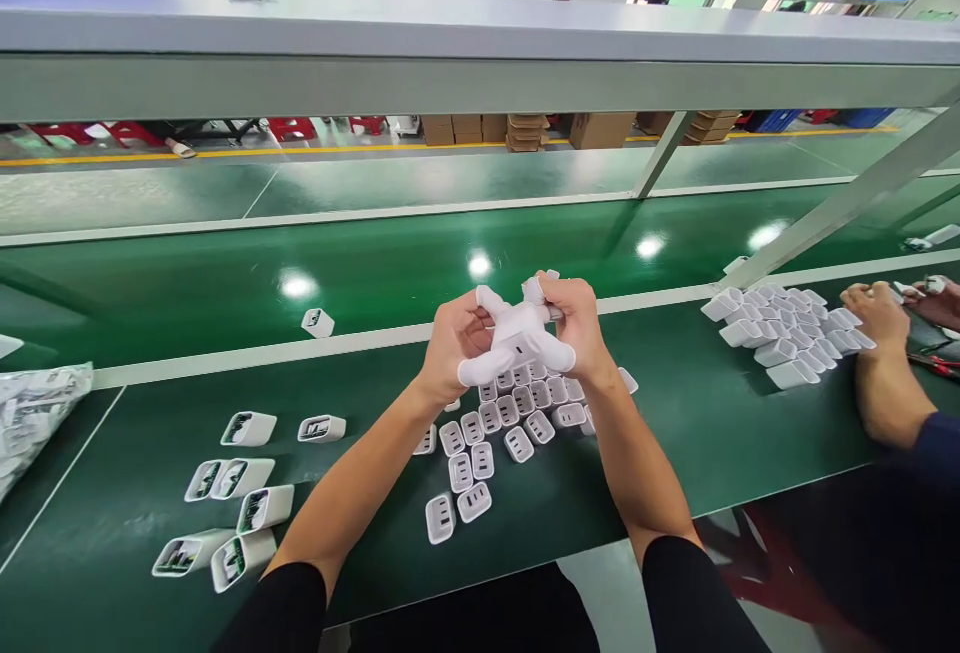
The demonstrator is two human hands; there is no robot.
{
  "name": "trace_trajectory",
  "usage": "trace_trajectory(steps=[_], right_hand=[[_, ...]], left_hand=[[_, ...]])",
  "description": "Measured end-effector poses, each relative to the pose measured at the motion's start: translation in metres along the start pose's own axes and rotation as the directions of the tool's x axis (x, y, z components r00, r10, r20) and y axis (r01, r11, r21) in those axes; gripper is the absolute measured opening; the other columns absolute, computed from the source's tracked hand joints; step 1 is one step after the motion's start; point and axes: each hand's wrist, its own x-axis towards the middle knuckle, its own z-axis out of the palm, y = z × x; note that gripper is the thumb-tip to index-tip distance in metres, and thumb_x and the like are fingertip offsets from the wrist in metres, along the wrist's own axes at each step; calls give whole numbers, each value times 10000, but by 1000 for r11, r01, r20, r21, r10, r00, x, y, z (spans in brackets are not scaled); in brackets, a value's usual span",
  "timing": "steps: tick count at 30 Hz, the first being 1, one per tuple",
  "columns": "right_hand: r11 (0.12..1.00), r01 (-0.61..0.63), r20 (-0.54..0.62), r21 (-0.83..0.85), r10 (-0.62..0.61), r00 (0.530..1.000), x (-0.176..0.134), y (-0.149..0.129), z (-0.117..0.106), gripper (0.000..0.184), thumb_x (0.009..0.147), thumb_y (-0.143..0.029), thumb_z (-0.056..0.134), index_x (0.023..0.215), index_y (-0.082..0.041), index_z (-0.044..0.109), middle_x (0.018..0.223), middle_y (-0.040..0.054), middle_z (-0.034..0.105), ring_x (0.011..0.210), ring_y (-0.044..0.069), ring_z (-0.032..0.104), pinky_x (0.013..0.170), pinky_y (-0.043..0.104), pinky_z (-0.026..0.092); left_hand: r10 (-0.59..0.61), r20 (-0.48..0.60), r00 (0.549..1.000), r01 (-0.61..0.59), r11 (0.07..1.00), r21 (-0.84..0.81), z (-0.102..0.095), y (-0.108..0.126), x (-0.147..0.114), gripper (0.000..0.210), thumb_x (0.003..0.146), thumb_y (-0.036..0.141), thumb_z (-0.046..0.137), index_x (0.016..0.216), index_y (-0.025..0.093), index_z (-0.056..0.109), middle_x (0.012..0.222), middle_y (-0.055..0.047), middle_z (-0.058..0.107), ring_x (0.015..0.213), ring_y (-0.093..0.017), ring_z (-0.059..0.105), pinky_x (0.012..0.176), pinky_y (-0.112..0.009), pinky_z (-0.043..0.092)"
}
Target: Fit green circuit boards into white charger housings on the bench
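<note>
Just above the work table, my left hand and my right hand pinch a white plastic socket housing between them. White finger cots cover the gripping thumbs and fingertips, and dark slots show on the housing's near face. Below and behind my hands, many similar slotted housings stand grouped on the green table, partly hidden by my hands and forearms. To the left of my left forearm lie several open-ended white housings with parts visible inside.
At the right stands a cluster of white housings, beside a co-worker's hand. One housing sits beyond the white strip. A plastic bag lies at the left edge. A raised shelf crosses ahead, with a slanted post at right.
</note>
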Motion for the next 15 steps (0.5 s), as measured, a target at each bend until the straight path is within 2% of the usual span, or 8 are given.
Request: trace_trajectory(steps=[3,7,10,13,15], right_hand=[[998,29,-23,-49,-30,999,-3,3,-5,532,817,-538,740,631,-259,328,636,-60,267,658,134,236,639,324,206],[993,62,-108,-98,-73,992,-6,6,-14,506,842,-521,813,645,-242,439,647,-49,316,637,130,258,605,335,196],[977,121,-91,-177,-139,986,-9,10,-23,511,892,-630,799,664,-242,558,615,-25,397,578,136,288,549,357,204],[917,155,-63,-367,-191,980,-11,17,-32,597,977,-823,646,785,-260,681,644,31,510,607,192,446,541,372,303],[860,158,-25,-486,-194,981,-12,22,-36,648,1001,-892,521,872,-288,718,664,58,571,659,243,534,612,415,405]], left_hand=[[-47,46,998,48,999,-18,2,6,2,599,616,508,1090,988,195,740,923,-16,739,784,-146,698,713,-251,607],[-185,85,979,188,982,-36,4,14,4,707,560,424,1145,1104,207,748,1051,-55,805,851,-158,746,792,-276,643],[-240,84,967,247,966,-75,1,12,8,727,487,374,1176,1039,181,743,1003,-53,793,876,-160,755,849,-303,657],[-207,90,974,216,970,-112,-15,2,19,746,425,380,1183,972,164,725,947,-32,762,870,-149,745,893,-327,657],[-169,86,982,175,982,-66,-36,-7,31,738,436,382,1173,973,165,716,974,-35,757,903,-153,745,920,-342,656]])
